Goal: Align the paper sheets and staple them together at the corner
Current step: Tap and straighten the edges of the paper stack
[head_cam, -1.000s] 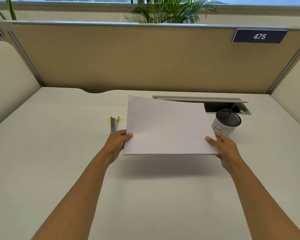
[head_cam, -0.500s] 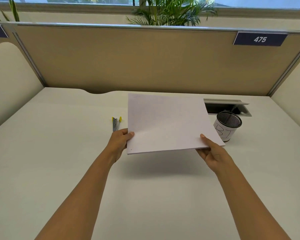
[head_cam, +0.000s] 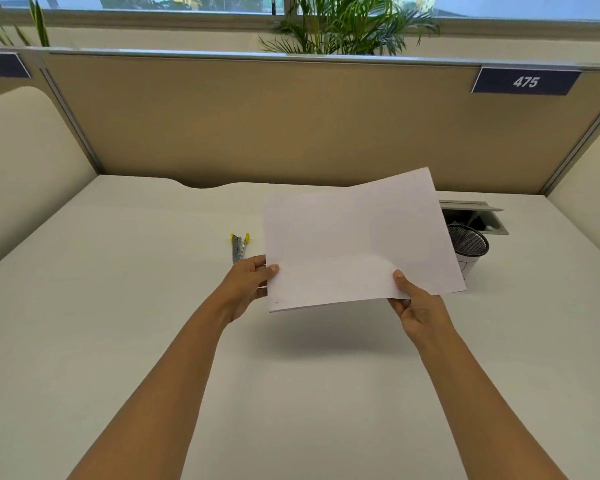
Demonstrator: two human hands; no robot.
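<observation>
A stack of white paper sheets (head_cam: 354, 237) hangs in the air above the desk, its far right corner tilted up. My left hand (head_cam: 248, 284) pinches the stack's near left edge, thumb on top. My right hand (head_cam: 414, 304) grips the near edge toward the right, thumb on the top sheet. A small grey stapler with yellow ends (head_cam: 239, 247) lies on the desk just left of the sheets, behind my left hand.
A black mesh pen cup (head_cam: 471, 249) with a white label stands to the right, partly hidden by the paper. Behind it is an open cable hatch (head_cam: 482, 216) in the white desk (head_cam: 118, 306). A tan partition (head_cam: 257, 126) closes off the back.
The stack has tilted, its right far corner rising and swinging toward the partition. My right hand has slid from the right edge to the near edge. The left hand has kept its grip.
</observation>
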